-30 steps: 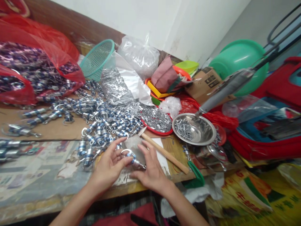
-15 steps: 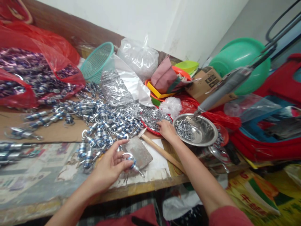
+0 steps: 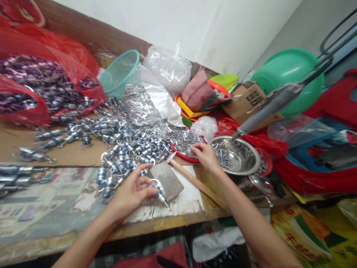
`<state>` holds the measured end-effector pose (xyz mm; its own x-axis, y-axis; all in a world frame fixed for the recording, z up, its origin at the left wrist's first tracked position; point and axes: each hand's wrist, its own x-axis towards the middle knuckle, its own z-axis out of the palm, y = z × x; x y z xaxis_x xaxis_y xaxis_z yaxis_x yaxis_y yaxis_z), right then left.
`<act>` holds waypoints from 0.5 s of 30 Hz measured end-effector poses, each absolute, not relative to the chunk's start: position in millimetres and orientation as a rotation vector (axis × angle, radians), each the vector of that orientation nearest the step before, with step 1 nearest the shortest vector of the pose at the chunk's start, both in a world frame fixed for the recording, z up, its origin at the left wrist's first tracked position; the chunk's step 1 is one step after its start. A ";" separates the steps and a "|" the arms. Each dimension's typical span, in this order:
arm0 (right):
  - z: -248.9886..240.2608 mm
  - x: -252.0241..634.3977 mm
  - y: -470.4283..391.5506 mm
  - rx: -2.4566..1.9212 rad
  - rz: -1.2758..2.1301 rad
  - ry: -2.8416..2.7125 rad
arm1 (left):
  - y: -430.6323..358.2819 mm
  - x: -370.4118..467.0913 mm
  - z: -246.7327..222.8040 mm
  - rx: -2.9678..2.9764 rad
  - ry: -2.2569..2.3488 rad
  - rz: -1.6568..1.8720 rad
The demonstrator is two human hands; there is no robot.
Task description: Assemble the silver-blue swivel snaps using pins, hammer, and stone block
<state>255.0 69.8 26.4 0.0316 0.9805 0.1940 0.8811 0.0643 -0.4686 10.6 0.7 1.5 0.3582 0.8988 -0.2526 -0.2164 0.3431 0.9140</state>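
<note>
Between the thumb and fingers of my left hand [image 3: 136, 190] is a blue and silver metal piece [image 3: 161, 194] with a hook, held over the near-left side of a flat metal block [image 3: 166, 180]. My right hand [image 3: 205, 155] is pinched at the right edge of a red tray [image 3: 185, 158] heaped with small silver parts [image 3: 182, 140]; what its fingertips hold is too small to make out. A hammer with a wooden handle [image 3: 195, 180] lies between the block and my right forearm. Many similar blue and silver pieces [image 3: 122, 149] are piled left of the tray.
A steel bowl [image 3: 244, 158] with metal pins stands right of my right hand, under a grey-handled tool [image 3: 267, 108]. Behind are a teal basket [image 3: 119, 72], clear bags and a cardboard box [image 3: 248, 98]. A red bag [image 3: 41, 111] of pieces lies at left.
My right hand has lifted and drawn back slightly from the silver parts, its fingertips now together. My left hand keeps its hold on the metal piece. The view has shifted a little.
</note>
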 end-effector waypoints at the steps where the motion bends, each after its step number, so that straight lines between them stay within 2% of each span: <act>1: 29.5 244.0 60.1 -1.788 0.367 -1.914 | 1.4 10.3 0.2 0.926 0.900 0.876; 5: 37.7 198.4 20.8 -1.422 0.854 -2.102 | 2.4 9.3 -3.5 0.928 0.876 0.885; 7: 39.2 183.9 9.2 -1.269 0.957 -2.178 | 2.3 9.2 -4.2 0.928 0.864 0.891; 10: 39.0 176.2 3.7 -1.224 0.816 -2.214 | 1.8 9.4 -4.0 0.920 0.857 0.897; 15: 32.5 179.7 -2.0 -1.023 0.389 -2.162 | 0.9 9.6 -2.0 0.900 0.873 0.906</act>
